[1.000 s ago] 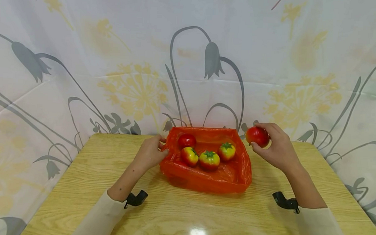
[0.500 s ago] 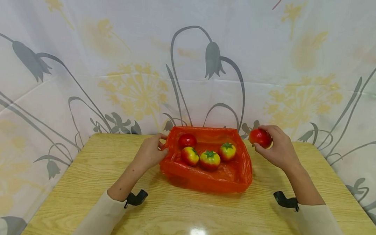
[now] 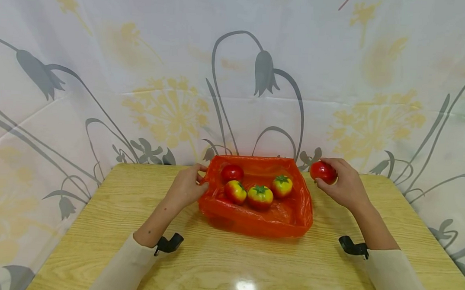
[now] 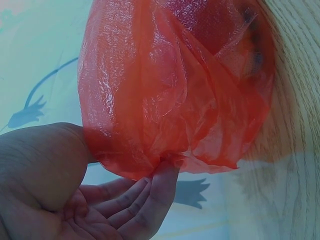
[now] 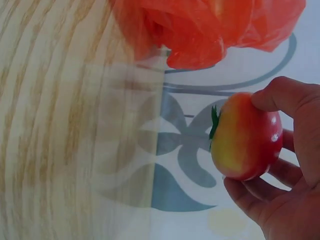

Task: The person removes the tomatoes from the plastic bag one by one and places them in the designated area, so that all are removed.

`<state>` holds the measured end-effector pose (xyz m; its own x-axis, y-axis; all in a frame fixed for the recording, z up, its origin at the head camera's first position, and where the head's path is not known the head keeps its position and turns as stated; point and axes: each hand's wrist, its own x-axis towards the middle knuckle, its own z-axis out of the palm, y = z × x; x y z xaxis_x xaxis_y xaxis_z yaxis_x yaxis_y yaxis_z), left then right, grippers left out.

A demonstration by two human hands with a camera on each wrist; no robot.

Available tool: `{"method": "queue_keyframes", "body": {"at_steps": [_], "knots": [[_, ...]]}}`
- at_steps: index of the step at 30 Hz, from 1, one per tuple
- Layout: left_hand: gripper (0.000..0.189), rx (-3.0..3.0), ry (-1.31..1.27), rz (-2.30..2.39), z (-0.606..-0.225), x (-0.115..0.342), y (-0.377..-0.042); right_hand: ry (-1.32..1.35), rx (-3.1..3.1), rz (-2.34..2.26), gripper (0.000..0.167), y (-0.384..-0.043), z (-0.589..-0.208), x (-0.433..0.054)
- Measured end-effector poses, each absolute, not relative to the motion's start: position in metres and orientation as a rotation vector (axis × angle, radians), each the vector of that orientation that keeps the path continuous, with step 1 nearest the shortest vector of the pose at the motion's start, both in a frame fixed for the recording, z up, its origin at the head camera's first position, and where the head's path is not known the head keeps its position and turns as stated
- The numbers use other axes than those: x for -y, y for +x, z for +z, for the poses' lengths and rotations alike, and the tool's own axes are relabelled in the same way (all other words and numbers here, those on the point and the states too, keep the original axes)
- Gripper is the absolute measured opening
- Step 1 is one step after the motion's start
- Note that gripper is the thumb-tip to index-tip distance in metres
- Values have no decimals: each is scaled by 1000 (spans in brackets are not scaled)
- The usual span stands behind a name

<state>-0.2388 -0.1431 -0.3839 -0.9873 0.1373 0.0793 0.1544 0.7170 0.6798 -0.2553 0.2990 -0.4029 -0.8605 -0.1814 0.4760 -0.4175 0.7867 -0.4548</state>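
In the head view, a translucent red plastic bag [image 3: 260,229] lies open-mouthed on the table with several red and yellow tomatoes in it. Two green-topped tomatoes [image 3: 260,197] show most clearly; a plain red one [image 3: 232,174] sits at the back left. My left hand [image 3: 185,187] pinches the bag's left edge, its fingertips against the gathered plastic [image 4: 170,155] in the left wrist view. Off the bag's right side, my right hand [image 3: 345,184] holds another tomato [image 5: 247,137] between thumb and fingers, raised near the table's back edge, its green calyx facing away from the palm.
A light wood-grain table [image 3: 219,270] carries the bag near its back edge. Right behind hangs a white cloth [image 3: 142,72] printed with grey and yellow flowers. Black wrist mounts [image 3: 169,244] stick out from both forearms.
My right hand has drifted slightly right and down with its tomato, a little farther from the bag. The left hand and the bag stay practically in place.
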Motion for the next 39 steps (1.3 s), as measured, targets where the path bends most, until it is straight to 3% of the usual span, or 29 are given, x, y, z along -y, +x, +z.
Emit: {"method": "queue_keyframes", "body": {"at_steps": [39], "knots": [[43,2887,-240,-1161,-384,144,-238,398,2711,748,58,-270,-436,-320]]}}
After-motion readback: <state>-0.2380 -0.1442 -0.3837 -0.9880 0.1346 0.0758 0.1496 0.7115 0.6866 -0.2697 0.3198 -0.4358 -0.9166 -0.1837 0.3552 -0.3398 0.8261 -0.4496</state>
